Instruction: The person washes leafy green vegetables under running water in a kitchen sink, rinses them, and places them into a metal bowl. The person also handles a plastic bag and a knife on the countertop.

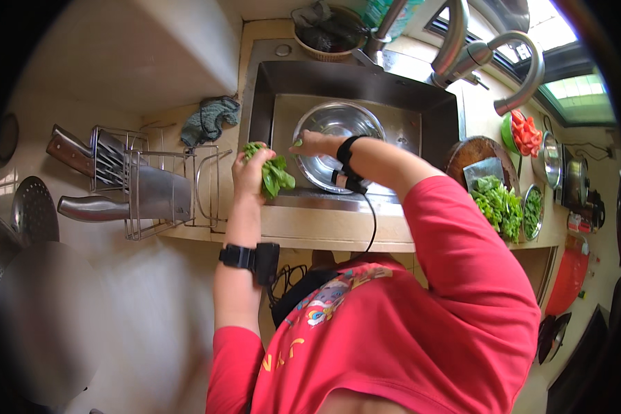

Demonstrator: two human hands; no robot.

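My left hand (249, 172) grips a bunch of leafy greens (276, 176) at the sink's near left edge, its leaves hanging over the rim. Over the left side of a stainless steel bowl (336, 116), my right hand (310, 143) has a small piece of green leaf (297, 142) at its fingertips. The bowl stands inside the sink (434, 111), and its inside is partly hidden by my right forearm.
Left of the sink are a grey-green cloth (209, 120) and a wire knife rack (160, 152) with a cleaver (160, 191). To the right lie a round wooden board (463, 150), leafy greens (497, 204) and a green bowl (508, 135) of cut red pieces. A faucet (535, 77) arches behind.
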